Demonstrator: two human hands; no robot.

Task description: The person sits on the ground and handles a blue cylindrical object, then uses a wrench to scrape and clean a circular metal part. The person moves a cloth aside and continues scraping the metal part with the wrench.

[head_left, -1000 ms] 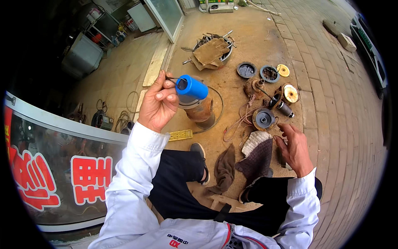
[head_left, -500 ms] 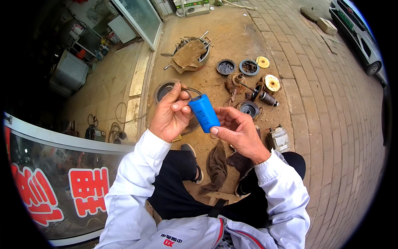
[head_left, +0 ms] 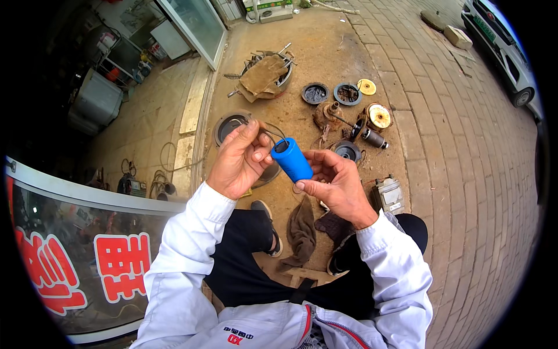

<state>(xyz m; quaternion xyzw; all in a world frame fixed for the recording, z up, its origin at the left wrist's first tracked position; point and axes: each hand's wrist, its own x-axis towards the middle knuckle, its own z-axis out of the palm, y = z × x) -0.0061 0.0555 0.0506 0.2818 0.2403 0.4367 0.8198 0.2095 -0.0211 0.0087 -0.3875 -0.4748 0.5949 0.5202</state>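
Note:
A blue cylindrical capacitor hangs tilted in front of me, its dark wired end turned up toward me. My right hand grips its lower end between thumb and fingers. Two dark wire leads loop from the upper end over to my left hand, whose thumb and forefinger pinch them. The left fingertips come close to the capacitor's side; whether they touch it I cannot tell.
Beyond my hands lie a rusty motor housing, a rotor, round covers and a tool-filled basin with brown gloves. A grey box and brown rag lie nearer. A glass-panelled door stands left.
The capacitor has turned in my fingers: its printed side faced me earlier, and now its plain side and dark wired end show. Both hands keep nearly the same place.

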